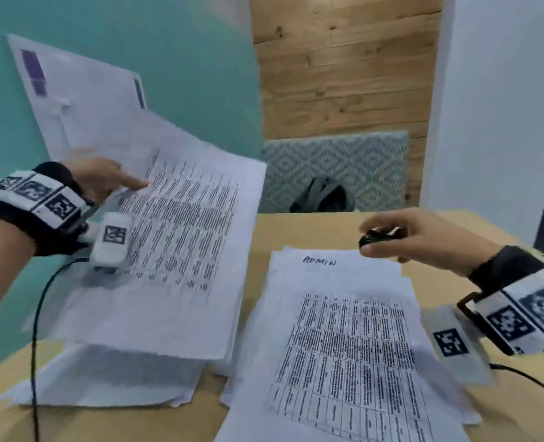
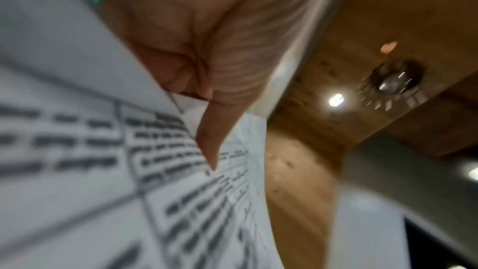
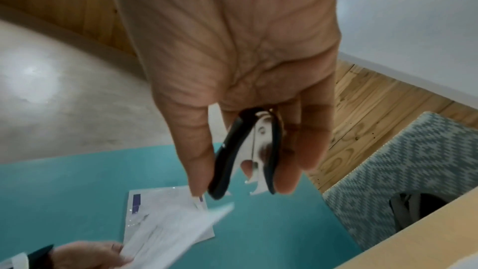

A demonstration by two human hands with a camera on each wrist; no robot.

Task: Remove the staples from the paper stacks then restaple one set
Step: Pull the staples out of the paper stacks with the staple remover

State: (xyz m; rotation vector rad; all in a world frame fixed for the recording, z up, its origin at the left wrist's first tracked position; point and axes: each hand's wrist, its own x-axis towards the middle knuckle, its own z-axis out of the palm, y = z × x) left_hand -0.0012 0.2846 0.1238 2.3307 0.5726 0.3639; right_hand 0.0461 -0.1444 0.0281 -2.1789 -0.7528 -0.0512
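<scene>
The left hand [image 1: 100,180] pinches a printed paper stack [image 1: 181,250] by its edge, raised above the wooden table [image 1: 296,231]. The right hand [image 1: 423,240] grips a black staple remover [image 3: 245,150] over the "ADMIN" stack [image 1: 344,346], which lies flat on the table.

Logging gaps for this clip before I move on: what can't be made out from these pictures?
- Staples: whether the lifted paper set in the left hand holds one; head view too blurred, left wrist view covered by the thumb.
- Printed text on the table stack: too small and blurred; only "ADMIN" reads.
- Staple remover in the right hand: mostly hidden by fingers in the head view.
- Stapler: none visible.
</scene>
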